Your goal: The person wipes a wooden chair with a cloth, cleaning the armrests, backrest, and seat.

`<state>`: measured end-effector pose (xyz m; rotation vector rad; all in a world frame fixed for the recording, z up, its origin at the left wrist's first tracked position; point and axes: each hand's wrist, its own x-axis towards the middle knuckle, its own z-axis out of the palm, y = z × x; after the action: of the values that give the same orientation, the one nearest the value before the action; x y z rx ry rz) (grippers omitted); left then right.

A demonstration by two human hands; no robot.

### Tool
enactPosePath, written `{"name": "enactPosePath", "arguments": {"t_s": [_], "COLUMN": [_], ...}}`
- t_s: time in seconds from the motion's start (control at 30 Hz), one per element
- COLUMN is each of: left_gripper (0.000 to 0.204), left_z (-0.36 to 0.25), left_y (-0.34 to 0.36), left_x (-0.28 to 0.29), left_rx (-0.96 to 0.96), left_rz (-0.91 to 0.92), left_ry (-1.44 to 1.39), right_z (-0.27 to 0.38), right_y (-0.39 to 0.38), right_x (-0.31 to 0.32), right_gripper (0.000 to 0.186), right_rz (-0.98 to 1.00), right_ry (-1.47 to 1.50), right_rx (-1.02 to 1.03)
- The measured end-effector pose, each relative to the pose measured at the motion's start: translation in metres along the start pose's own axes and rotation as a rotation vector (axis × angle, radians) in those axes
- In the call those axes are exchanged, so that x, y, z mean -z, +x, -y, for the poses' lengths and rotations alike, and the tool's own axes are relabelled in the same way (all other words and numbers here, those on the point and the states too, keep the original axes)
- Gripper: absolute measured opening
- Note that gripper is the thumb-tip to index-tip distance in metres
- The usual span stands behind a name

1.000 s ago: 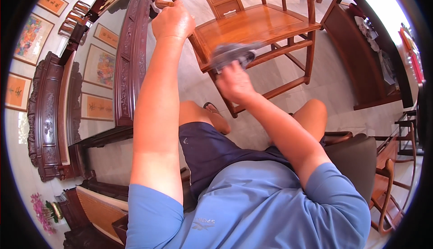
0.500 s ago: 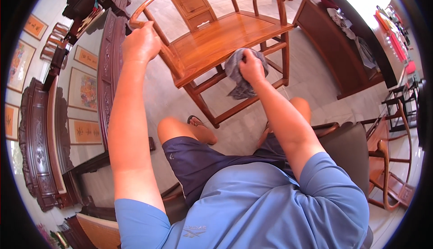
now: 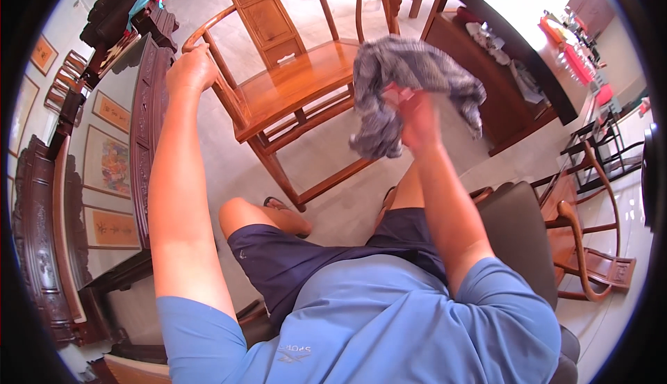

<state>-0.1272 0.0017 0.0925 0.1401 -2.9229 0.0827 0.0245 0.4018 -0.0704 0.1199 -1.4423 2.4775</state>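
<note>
A polished wooden armchair (image 3: 299, 71) with a curved top rail and a carved back panel stands before me, facing my knees. My left hand (image 3: 191, 71) is closed around the front end of its left armrest (image 3: 201, 33). My right hand (image 3: 417, 116), smeared by motion, holds up a grey checked cloth (image 3: 417, 64). The cloth is spread and swinging, with its folds hanging on both sides of my fingers. It hides the right end of the seat and the chair's right front leg.
At the left stands a dark carved cabinet (image 3: 142, 127) with a glossy panel. A dark wooden desk (image 3: 479, 78) with things on its shelf is at the right. Beside me are a dark padded seat (image 3: 521, 238) and another wooden armchair (image 3: 577, 238).
My right hand has lifted the cloth off the front edge of the chair seat, and the bunched cloth has opened out. My left hand stays on the armrest. The view has shifted.
</note>
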Motion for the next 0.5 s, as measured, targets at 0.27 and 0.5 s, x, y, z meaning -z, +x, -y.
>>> {"name": "enactPosePath", "arguments": {"t_s": [0.27, 0.5], "left_gripper": [0.054, 0.052], "left_z": [-0.009, -0.002], "left_y": [-0.013, -0.008], "left_x": [0.004, -0.010], "left_rx": [-0.003, -0.006], "left_rz": [0.026, -0.065], "left_ry": [0.013, -0.036], "right_z": [0.029, -0.065], "right_y": [0.012, -0.100], "right_x": [-0.046, -0.014], "right_gripper": [0.031, 0.024], "right_rz": [0.230, -0.085], "right_ry": [0.448, 0.266], "right_rx": [-0.199, -0.665]}}
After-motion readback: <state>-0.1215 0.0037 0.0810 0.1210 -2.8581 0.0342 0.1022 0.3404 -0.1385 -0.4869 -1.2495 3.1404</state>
